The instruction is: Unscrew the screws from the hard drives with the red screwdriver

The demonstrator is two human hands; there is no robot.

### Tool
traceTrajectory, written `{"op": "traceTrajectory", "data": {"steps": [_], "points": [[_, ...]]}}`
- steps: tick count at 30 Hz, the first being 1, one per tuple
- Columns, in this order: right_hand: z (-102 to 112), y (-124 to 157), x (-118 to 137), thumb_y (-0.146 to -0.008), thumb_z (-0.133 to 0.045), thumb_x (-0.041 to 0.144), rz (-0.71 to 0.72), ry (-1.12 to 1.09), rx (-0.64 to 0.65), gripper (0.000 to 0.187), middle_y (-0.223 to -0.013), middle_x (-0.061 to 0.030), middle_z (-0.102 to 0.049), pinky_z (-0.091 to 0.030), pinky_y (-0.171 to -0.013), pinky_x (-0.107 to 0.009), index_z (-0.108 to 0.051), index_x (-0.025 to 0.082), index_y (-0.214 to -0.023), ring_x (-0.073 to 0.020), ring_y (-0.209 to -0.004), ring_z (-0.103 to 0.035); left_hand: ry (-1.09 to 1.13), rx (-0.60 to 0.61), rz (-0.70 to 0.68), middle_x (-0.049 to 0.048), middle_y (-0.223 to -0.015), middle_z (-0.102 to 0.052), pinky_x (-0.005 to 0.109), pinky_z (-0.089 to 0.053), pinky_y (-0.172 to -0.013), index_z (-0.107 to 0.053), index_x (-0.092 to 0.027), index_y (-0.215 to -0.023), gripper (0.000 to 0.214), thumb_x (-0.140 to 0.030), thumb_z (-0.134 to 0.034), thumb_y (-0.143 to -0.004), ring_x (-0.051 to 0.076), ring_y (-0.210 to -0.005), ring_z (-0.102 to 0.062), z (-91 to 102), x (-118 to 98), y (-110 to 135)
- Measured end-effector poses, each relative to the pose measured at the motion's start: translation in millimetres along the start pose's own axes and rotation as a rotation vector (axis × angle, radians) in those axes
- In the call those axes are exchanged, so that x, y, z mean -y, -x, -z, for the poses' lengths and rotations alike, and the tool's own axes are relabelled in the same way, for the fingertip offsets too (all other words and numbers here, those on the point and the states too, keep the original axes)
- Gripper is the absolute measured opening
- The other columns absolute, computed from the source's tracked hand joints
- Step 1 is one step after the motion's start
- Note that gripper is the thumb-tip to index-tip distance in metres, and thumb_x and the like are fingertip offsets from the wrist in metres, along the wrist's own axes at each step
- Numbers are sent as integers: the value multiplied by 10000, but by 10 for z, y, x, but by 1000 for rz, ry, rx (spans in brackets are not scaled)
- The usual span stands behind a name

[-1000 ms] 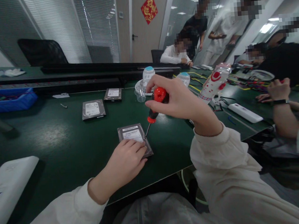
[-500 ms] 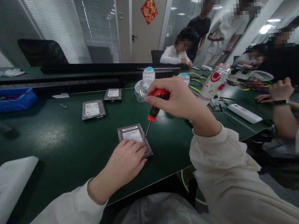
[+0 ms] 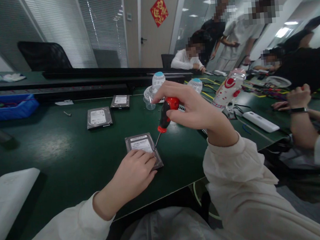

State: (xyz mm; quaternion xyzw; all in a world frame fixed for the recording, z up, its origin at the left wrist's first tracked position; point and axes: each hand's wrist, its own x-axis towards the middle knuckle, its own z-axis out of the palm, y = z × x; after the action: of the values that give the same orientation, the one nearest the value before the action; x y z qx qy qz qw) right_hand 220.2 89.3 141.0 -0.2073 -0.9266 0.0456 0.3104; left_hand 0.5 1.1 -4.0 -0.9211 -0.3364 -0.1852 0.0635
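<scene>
A grey hard drive (image 3: 140, 143) with a white label lies on the dark green table (image 3: 53, 143) in front of me. My left hand (image 3: 132, 174) rests flat on its near end, fingers together, holding it down. My right hand (image 3: 193, 108) is closed around the red and black handle of a screwdriver (image 3: 166, 114). The screwdriver leans down to the left, and its tip touches the drive's right edge.
Two more hard drives (image 3: 99, 117) (image 3: 120, 101) lie farther back. A clear cup (image 3: 149, 98), white bottles (image 3: 158, 79) and a red-and-white device (image 3: 228, 88) stand beyond my right hand. A blue bin (image 3: 8, 106) sits far left, a white case (image 3: 8, 200) near left. A co-worker's arm (image 3: 301, 120) is at right.
My right hand has shifted its fingers on the screwdriver handle, turning it slightly. The tip stays on the drive. My left hand has not moved.
</scene>
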Motion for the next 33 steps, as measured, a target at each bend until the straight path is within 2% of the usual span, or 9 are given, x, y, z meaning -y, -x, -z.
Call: {"op": "traceTrajectory", "data": {"steps": [2,6,9,12,14,19,22,25,33], "points": [[-17,-6,1,-889,-597,271,-21,18,-20,161,-1009,-71,-714,-478,-849,-382,-672,191,-1007,-221,-907,-635,1,0,-3,114,-1135,-808,462,-556,-910,-778,-139,-1126,195,-250,-732,-973,302,-1022,-738,3,-1,1],[-58,-20,0,-970,-640,382,-97,71,-70,222,-840,-41,-699,-442,-762,-341,-677,182,-882,-178,-776,-607,9,-22,-11,116,-1127,-810,462,-560,-899,-782,-124,-1132,205,-240,-733,-970,302,-1018,-739,2,-3,4],[-58,-8,0,-923,-621,271,-91,49,-57,132,-922,-49,-720,-480,-811,-346,-693,190,-998,-191,-838,-641,5,-28,-6,111,-1129,-811,456,-559,-895,-783,-132,-1128,201,-237,-742,-961,297,-1010,-738,-9,1,5],[-40,7,3,-854,-602,225,-44,29,-35,319,-1069,-69,-713,-502,-868,-373,-659,196,-1167,-225,-947,-652,-8,-23,-4,107,-1135,-812,445,-552,-907,-780,-149,-1126,193,-242,-745,-961,287,-1013,-737,-15,4,4],[-35,7,6,-885,-613,276,-43,38,-28,320,-1077,-67,-702,-491,-865,-379,-638,201,-1195,-228,-942,-637,-12,-20,-6,105,-1134,-812,442,-549,-907,-779,-152,-1125,189,-245,-738,-966,286,-1016,-736,-14,4,3],[-45,-7,29,-976,-656,472,-198,105,-21,260,-731,27,-586,-387,-700,-326,-634,214,-991,-149,-656,-488,-9,-10,-8,115,-1137,-808,453,-554,-888,-778,-140,-1132,199,-247,-728,-971,296,-1014,-735,-9,0,1],[-33,3,50,-940,-665,346,-195,96,-26,197,-723,41,-560,-375,-691,-327,-625,223,-1089,-154,-652,-475,-8,-14,-10,119,-1138,-808,454,-556,-889,-777,-136,-1134,203,-238,-738,-963,300,-1015,-737,-12,5,7],[1,17,54,-897,-683,305,-178,53,-37,317,-791,35,-584,-397,-699,-325,-598,229,-1192,-156,-675,-483,-4,-25,-13,120,-1136,-809,454,-558,-893,-780,-135,-1128,200,-237,-745,-960,301,-1018,-738,-18,13,17],[20,17,26,-844,-584,153,-133,94,-35,248,-767,11,-611,-367,-673,-317,-697,161,-1064,-135,-655,-489,5,-43,-11,107,-1120,-813,458,-562,-891,-783,-131,-1122,202,-242,-749,-957,301,-1011,-740,-24,14,13]]}}
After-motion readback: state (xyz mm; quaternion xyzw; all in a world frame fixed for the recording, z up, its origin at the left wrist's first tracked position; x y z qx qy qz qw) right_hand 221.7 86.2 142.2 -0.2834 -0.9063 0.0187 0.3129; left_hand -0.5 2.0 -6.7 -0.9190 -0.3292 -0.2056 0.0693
